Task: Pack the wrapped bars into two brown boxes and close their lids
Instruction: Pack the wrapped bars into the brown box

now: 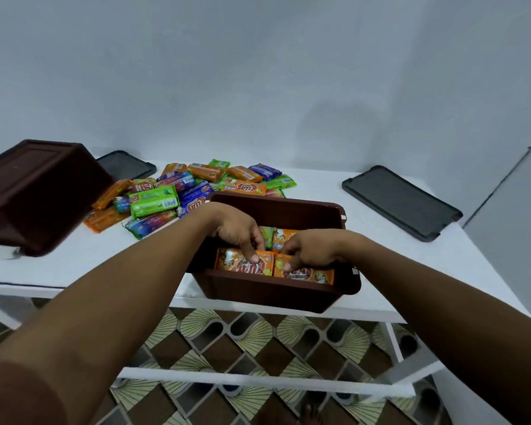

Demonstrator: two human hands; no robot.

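At the front edge of the white table sits the open brown box, its near wall hanging slightly over the table edge, and both of my hands are down inside it. My left hand reaches over the box's left rim with fingers bent downward; it pinches the top of the left orange bar, the thumb tip lying on the wrapper's printed face. My right hand comes in over the box's right side and pinches the right orange bar the same way, fingers curled over its upper edge. These 2 bars stand side by side, touching, against the box's near wall. Behind them, deeper in the box, a green bar and another orange wrapper show between my hands.

Beyond the box's far left corner lies the pile of wrapped bars, loose on the table in orange, green and blue-purple wrappers, its nearest bars just beside the box rim. Well to the left of the box, the second brown box rests upside down and tilted, its base facing up. A dark lid lies flat on the table to the right of the box, well apart from it. A second dark lid lies behind the pile, partly hidden by the overturned box. Below the box, under the table frame, a patterned floor shows.
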